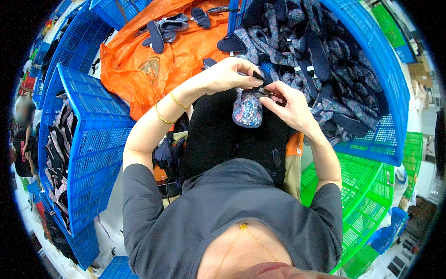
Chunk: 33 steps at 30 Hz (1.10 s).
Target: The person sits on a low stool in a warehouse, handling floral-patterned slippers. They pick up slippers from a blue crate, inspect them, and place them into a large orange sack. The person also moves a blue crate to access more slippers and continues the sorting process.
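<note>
Pinching a small dark strap piece [260,83] between thumb and fingers, the person's left hand [230,74] meets the right hand [288,104] over the lap, both closed on the heel end of a floral-print slipper [247,109] that hangs toe-down against black trousers. The right hand's fingers clamp the same dark piece from the other side; what exactly it is cannot be made out. Done well, this step would likely call for keeping the slipper steady against the knee and working the small piece with the fingertips alone, so the fabric upper is not twisted.

Just beyond the hands, a large blue crate [388,93] is heaped with slippers of the same pattern, dark soles showing among them. At its left edge lies an orange sack [153,65] with a few more slippers [162,30] on top. Another blue crate [97,139] at the person's left holds further footwear along its far wall. Green crates [367,186] at the right show no contents from here.
</note>
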Available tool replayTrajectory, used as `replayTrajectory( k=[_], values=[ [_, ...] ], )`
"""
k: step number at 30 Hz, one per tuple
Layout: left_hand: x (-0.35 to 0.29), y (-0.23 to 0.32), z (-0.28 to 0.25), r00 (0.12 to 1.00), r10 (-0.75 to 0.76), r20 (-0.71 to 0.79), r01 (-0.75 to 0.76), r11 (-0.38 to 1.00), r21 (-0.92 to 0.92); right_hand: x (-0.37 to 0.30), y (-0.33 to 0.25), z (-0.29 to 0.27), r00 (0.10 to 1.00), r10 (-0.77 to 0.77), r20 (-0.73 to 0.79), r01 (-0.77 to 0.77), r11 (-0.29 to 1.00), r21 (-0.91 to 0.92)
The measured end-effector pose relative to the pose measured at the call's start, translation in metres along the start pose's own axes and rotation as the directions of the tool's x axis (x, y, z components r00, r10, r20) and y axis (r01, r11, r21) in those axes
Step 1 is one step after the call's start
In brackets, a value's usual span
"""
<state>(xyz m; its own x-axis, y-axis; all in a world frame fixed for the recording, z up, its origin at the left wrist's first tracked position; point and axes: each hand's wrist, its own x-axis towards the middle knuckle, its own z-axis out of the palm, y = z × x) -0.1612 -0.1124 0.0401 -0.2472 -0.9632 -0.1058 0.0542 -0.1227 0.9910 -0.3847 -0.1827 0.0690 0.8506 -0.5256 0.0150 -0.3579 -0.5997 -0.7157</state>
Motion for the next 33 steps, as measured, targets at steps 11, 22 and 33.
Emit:
replayTrajectory(
  k=[11,22,33],
  values=[
    [0.002,0.006,-0.001,0.986,0.166,0.002,-0.16,0.949,0.271,0.021,-0.014,-0.011,0.985,0.038,0.167,-0.016,0.991,-0.132],
    [-0.034,0.0,-0.04,0.884,0.396,-0.247,-0.173,0.77,0.615,-0.007,0.019,-0.027,0.986,0.139,0.092,-0.157,0.961,0.227],
    [-0.031,-0.018,0.047,0.973,0.227,0.044,-0.216,0.827,0.519,-0.059,0.039,0.071,0.778,0.334,0.533,-0.597,0.128,0.792]
  ],
)
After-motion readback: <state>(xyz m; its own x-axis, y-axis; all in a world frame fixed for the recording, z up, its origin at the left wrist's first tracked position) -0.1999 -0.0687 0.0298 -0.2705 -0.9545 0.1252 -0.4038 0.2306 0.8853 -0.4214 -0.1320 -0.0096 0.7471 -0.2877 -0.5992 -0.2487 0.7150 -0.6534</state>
